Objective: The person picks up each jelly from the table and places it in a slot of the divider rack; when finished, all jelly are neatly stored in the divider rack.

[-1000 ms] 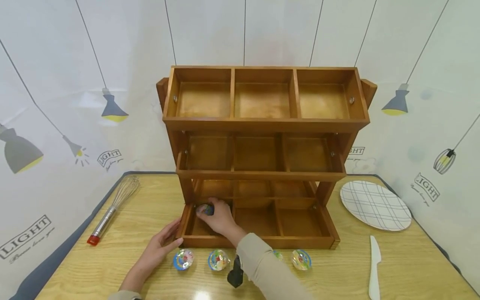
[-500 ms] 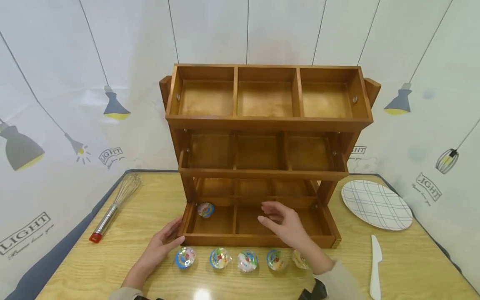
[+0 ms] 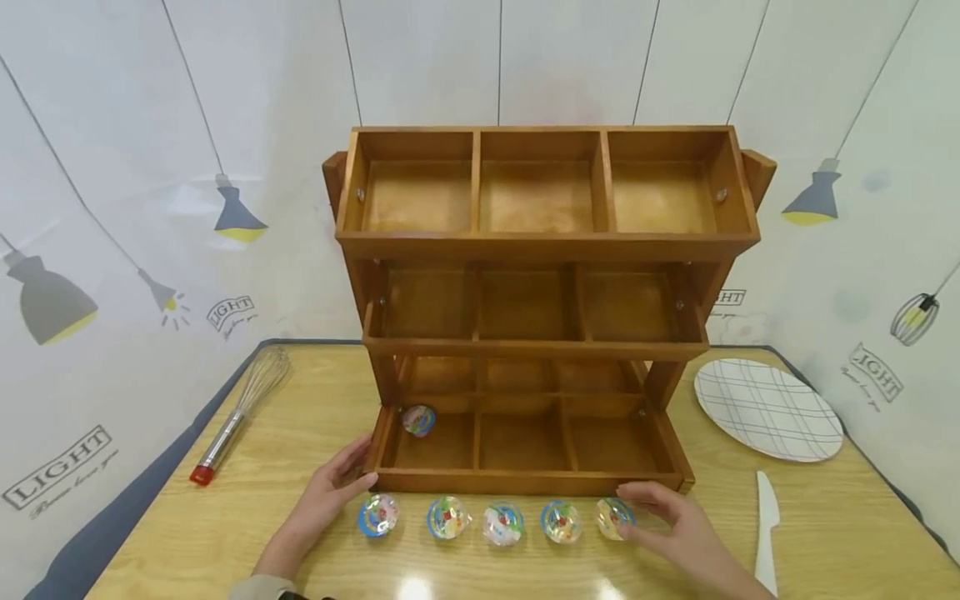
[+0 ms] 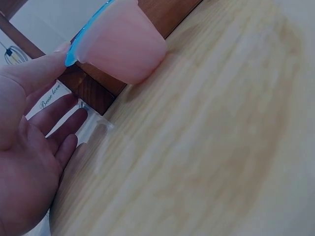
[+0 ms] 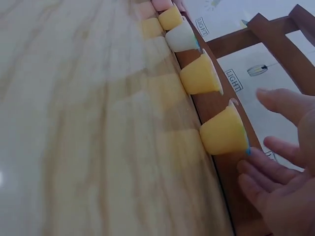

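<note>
A: Walls (image 3: 300, 75)?
B: Pale, slightly creased, on the far side and both flanks. Printed with grey-and-yellow lamps (image 3: 56, 300) on thin cords (image 3: 500, 62), plus the word LIGHT (image 3: 58, 467), repeated.
A: Desk (image 3: 330, 383)?
B: Light wood grain; dark blue border (image 3: 82, 567) where it meets the walls.
A: Lighting?
B: Bright reflections (image 3: 414, 589) at the desk's near edge.

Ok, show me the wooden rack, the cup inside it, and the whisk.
Wooden rack (image 3: 536, 347): head view, on the middle tier's front board.
Cup inside it (image 3: 418, 421): head view, on the printed lid.
Whisk (image 3: 232, 424): head view, on the metal handle, near the wires.
</note>
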`<state>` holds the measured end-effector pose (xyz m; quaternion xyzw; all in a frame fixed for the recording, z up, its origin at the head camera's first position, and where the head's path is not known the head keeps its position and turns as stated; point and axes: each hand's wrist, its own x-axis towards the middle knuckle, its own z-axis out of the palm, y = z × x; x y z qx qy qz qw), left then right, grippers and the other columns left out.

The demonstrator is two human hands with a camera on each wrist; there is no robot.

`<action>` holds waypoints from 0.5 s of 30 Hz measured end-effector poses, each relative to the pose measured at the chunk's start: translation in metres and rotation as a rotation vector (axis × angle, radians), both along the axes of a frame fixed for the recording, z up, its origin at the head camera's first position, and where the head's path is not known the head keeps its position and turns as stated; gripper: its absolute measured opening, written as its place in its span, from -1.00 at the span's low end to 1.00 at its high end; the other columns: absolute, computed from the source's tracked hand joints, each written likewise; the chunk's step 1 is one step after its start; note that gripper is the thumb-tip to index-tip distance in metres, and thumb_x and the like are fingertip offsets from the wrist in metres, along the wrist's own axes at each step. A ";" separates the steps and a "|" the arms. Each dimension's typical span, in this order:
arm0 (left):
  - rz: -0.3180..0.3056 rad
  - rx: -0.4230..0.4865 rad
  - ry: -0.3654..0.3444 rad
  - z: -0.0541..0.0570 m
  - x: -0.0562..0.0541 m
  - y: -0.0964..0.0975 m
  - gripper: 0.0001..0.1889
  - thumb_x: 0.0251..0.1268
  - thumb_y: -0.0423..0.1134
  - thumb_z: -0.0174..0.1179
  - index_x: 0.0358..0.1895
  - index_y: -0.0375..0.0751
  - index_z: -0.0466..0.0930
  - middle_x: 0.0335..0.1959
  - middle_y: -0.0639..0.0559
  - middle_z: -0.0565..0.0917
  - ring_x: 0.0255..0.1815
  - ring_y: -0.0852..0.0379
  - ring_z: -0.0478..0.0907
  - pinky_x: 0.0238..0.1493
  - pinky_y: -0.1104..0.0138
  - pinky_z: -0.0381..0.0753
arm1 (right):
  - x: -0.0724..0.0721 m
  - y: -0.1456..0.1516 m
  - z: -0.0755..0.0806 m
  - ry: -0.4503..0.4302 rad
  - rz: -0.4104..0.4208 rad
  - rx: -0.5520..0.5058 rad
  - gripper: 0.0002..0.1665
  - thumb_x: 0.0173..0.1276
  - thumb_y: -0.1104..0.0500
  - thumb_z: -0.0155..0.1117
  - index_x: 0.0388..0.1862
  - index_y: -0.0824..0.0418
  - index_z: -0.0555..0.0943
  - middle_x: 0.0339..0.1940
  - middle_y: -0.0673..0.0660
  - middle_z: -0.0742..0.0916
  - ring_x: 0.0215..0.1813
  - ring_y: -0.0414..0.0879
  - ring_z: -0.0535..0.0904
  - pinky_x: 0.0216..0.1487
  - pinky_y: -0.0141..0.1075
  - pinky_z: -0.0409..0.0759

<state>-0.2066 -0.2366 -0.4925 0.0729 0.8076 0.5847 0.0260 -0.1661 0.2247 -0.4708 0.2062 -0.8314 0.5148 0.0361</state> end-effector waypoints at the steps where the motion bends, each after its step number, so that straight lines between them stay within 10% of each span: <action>1: 0.001 -0.001 0.001 0.000 0.000 0.000 -0.33 0.13 -0.09 0.15 0.33 -0.06 0.12 0.33 -0.10 0.24 0.25 0.33 0.23 0.19 0.60 0.24 | 0.000 0.002 -0.001 -0.026 0.011 0.007 -0.50 0.06 0.22 0.32 0.01 0.31 0.46 -0.08 0.27 0.62 -0.09 -0.41 0.52 -0.07 -0.49 0.53; 7: 0.005 0.017 -0.023 0.001 0.000 0.002 -0.32 0.11 -0.09 0.17 0.32 -0.04 0.13 0.33 -0.06 0.24 0.12 0.61 0.23 0.10 0.73 0.20 | -0.002 0.003 -0.009 -0.083 0.116 -0.021 -0.30 0.04 0.25 0.33 0.14 0.45 0.30 -0.11 0.38 0.57 -0.12 -0.40 0.51 -0.12 -0.50 0.55; 15: 0.012 -0.014 -0.025 0.001 -0.001 0.001 -0.32 0.12 -0.08 0.16 0.32 -0.04 0.12 0.33 -0.07 0.24 0.32 0.06 0.17 0.24 0.49 0.25 | -0.002 -0.002 -0.018 -0.025 0.095 -0.028 -0.43 0.03 0.26 0.33 0.02 0.46 0.40 -0.20 0.28 0.61 -0.18 -0.40 0.52 -0.14 -0.55 0.54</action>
